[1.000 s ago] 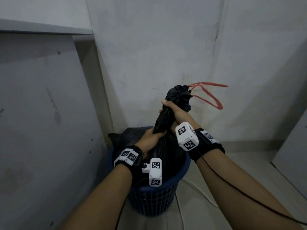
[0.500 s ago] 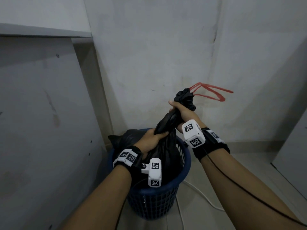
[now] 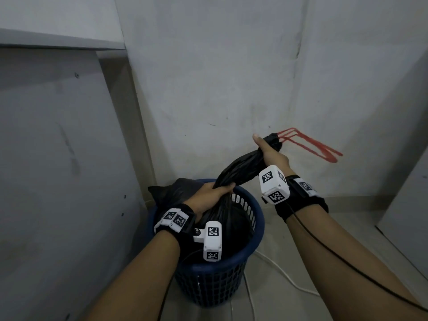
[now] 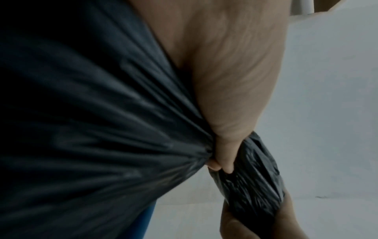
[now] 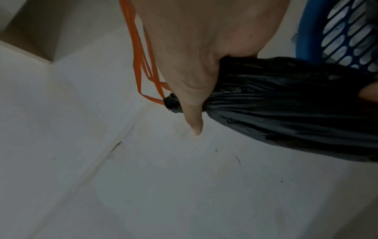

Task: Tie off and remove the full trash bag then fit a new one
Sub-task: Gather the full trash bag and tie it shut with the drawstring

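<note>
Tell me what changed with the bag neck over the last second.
The right hand, gripping the end of the trash bag neck, swung it from upright down toward the right; the red drawstring loops went with it. The left hand kept its grip at the neck's base, and the bag stayed in the blue basket.

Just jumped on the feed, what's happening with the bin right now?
A person is closing off the full black trash bag, which still sits in the blue basket. The left hand grips the gathered neck low, at the basket's rim. The right hand grips the twisted neck further up, out to the right, and the red drawstring loops stick out past it. No finished knot is visible, and no new bag is in view.
</note>
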